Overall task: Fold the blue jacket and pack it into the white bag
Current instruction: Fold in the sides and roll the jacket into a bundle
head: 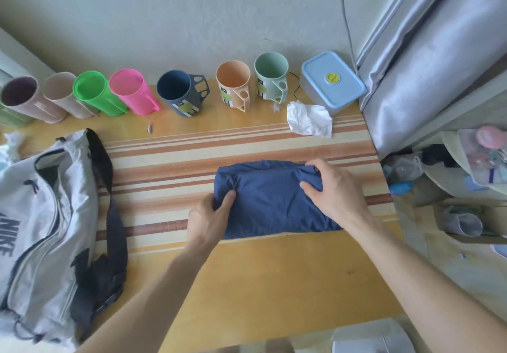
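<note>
Striped table point(170, 158): folded blue jacket point(274, 199) beside white bag point(41, 215) (printed "NIKE").

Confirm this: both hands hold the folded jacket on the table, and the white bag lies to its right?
Wrong side. The head view shows the bag left of the jacket. Both hands, left and right, do hold it on the table.

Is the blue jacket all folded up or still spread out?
Folded up. The blue jacket is a small thick bundle on the table, with both hands gripping its ends.
</note>
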`<state>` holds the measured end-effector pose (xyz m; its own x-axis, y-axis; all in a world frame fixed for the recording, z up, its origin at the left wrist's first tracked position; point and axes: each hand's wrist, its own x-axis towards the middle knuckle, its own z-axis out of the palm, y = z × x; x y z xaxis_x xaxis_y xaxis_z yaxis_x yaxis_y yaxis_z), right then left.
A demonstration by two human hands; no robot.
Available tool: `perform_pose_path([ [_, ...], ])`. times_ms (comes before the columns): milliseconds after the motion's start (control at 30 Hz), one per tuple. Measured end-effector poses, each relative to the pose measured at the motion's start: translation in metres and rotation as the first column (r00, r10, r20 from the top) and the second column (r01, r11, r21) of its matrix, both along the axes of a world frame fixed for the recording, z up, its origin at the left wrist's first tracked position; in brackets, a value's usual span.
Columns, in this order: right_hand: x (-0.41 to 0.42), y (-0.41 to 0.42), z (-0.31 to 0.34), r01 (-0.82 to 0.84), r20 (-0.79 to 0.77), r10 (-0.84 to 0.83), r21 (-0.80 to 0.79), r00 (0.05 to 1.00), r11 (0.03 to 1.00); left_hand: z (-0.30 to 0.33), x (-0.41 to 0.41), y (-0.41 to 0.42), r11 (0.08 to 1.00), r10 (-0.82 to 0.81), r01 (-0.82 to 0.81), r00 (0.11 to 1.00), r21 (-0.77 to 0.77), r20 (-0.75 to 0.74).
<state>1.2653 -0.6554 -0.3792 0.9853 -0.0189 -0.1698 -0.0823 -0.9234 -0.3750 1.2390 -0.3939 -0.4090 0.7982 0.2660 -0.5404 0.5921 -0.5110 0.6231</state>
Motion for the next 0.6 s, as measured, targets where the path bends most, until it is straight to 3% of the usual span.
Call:
perform_pose_path([
  [67, -0.003, 0.019, -0.014, -0.017, 0.193, 0.049, -0.163, 0.98, 0.986, -0.007, 0.011, -0.015, 0.989, 0.032, -0.034, 0.999, 0.143, 0.019],
  [167, -0.02, 0.05, -0.031, -0.157, 0.353, 0.229, -0.22, 0.907, 0.963, -0.016, 0.018, -0.032, 0.952, 0.111, -0.13, 0.99, 0.277, 0.083],
  [267, -0.031, 0.066, -0.052, -0.323, 0.177, 0.373, -0.257, 0.911, 0.911, -0.022, 0.018, -0.035, 0.945, 0.182, -0.181, 0.983, 0.273, 0.024],
  [367, -0.025, 0.064, -0.077, -0.331, 0.035, 0.353, -0.269, 0.935, 0.904, -0.024, 0.013, -0.034, 0.939, 0.282, -0.283, 0.959, 0.193, 0.035],
  [600, -0.015, 0.061, -0.107, -0.337, -0.021, 0.346, -0.283, 0.938, 0.898, -0.025, 0.006, -0.02, 0.966, 0.252, -0.255, 0.966, -0.045, -0.056],
])
